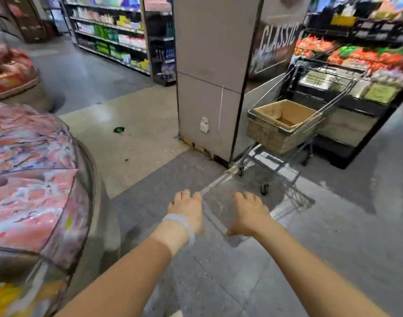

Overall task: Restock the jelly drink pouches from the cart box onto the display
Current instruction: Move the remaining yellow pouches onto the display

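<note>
Left of the grey pillar (216,72), a round display (33,170) holds blurred pink pouches (24,143), their print unreadable. In front of the pillar both arms reach out: the left hand (186,209), with a pale bracelet (180,223) at its wrist, and the right hand (248,213) hang with fingers loosely curled, holding nothing. Right of the pillar stands the cart (294,124) carrying an open cardboard box (285,115); the sign (276,40) behind reads "CLASSIC".

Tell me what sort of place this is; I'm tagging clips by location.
A supermarket or grocery store, most likely: long stocked product shelves line the aisle, a metal wire shopping cart carries an open cardboard box, and a round display heaped with pink pouches stands nearby.
</note>
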Demonstrator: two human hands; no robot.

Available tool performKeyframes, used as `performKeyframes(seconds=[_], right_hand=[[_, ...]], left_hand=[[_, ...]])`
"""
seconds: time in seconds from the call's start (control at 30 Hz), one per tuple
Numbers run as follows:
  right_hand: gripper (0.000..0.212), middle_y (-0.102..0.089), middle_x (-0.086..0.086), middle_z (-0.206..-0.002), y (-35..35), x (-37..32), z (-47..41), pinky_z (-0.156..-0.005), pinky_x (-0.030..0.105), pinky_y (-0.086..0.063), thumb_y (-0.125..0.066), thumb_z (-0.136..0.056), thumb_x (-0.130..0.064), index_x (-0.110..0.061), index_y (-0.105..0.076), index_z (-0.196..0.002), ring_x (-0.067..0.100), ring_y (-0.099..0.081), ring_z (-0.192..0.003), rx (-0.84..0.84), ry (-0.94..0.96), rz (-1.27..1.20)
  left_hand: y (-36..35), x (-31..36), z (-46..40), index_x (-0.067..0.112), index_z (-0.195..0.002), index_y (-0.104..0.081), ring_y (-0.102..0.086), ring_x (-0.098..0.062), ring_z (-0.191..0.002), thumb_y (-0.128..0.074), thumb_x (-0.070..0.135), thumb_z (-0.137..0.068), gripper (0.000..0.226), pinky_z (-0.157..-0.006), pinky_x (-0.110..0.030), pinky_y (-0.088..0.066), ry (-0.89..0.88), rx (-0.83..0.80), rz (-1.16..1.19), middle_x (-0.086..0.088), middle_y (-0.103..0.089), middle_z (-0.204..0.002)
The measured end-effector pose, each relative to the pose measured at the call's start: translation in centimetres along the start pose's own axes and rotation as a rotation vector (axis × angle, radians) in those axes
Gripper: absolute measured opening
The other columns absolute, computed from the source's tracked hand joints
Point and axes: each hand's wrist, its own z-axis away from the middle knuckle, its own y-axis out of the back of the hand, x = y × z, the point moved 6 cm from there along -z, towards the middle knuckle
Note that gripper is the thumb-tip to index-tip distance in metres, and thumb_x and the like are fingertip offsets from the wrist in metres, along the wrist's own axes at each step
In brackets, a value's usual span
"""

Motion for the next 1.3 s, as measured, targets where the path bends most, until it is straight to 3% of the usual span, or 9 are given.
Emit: performKeyframes(seconds=[0.2, 0.37, 0.6, 0.77, 0.93, 1.3], right_hand=[[0.096, -0.027, 0.008, -0.147, 2.5, 5.1, -7.8, -0.113, 0.043, -0.029, -0.079, -0.069, -0.042, -0.018, -0.023, -0.143, 0.031, -0.021, -0.139, -0.002, -0.105, -0.040], [0.099, -0.028, 0.009, -0.146, 6.5, 7.8, -16.4, -0.112, 0.042, -0.032, -0.079, -0.069, -0.044, -0.016, -0.021, -0.145, 0.031, -0.023, -0.138, -0.024, -0.183, -0.070], [0.095, -0.030, 0.008, -0.145, 11.9, 12.9, -26.3, -0.111, 0.042, -0.034, -0.079, -0.069, -0.045, -0.017, -0.025, -0.142, 0.031, -0.027, -0.136, 0.008, -0.302, -0.162], [0.095, -0.033, 0.009, -0.144, 14.7, 19.3, -32.8, -0.108, 0.041, -0.037, -0.079, -0.069, -0.043, -0.017, -0.025, -0.142, 0.031, -0.031, -0.134, 0.037, -0.380, -0.205], [0.090, -0.036, 0.009, -0.141, 18.9, 26.4, -41.9, -0.107, 0.040, -0.038, -0.080, -0.068, -0.043, -0.016, -0.030, -0.138, 0.029, -0.032, -0.132, 0.070, -0.394, -0.239], [0.094, -0.037, 0.008, -0.141, 30.1, 39.8, -60.2, -0.103, 0.045, -0.041, -0.079, -0.066, -0.047, -0.019, -0.028, -0.140, 0.031, -0.034, -0.131, 0.102, -0.412, -0.303]], left_hand=[[1.7, 4.8, -10.0, 0.013, -0.148, -0.017, -0.016, -0.034, -0.140, -0.065, 0.028, -0.085, 0.080, -0.110, -0.044, -0.029, -0.105, -0.039, -0.051, -0.014, -0.018, -0.151], [5.0, 7.2, -20.2, 0.015, -0.144, -0.024, -0.022, -0.032, -0.136, -0.058, 0.018, -0.088, 0.065, -0.108, -0.041, -0.031, -0.172, -0.056, -0.060, -0.011, -0.024, -0.146], [9.9, 12.5, -32.9, 0.015, -0.143, -0.024, -0.020, -0.033, -0.138, -0.061, 0.019, -0.087, 0.067, -0.109, -0.043, -0.031, -0.289, -0.057, -0.101, -0.011, -0.023, -0.148], [10.9, 18.5, -41.1, 0.016, -0.133, -0.033, -0.022, -0.031, -0.136, -0.065, 0.024, -0.083, 0.060, -0.105, -0.041, -0.034, -0.367, -0.104, -0.128, -0.010, -0.025, -0.145], [13.2, 24.9, -51.5, 0.016, -0.139, -0.028, -0.020, -0.032, -0.138, -0.069, 0.031, -0.081, 0.072, -0.108, -0.042, -0.032, -0.387, -0.127, -0.152, -0.011, -0.023, -0.147], [21.3, 38.7, -71.9, 0.018, -0.135, -0.034, -0.028, -0.030, -0.133, -0.072, 0.036, -0.078, 0.070, -0.105, -0.042, -0.038, -0.399, -0.062, -0.107, -0.008, -0.032, -0.142]])
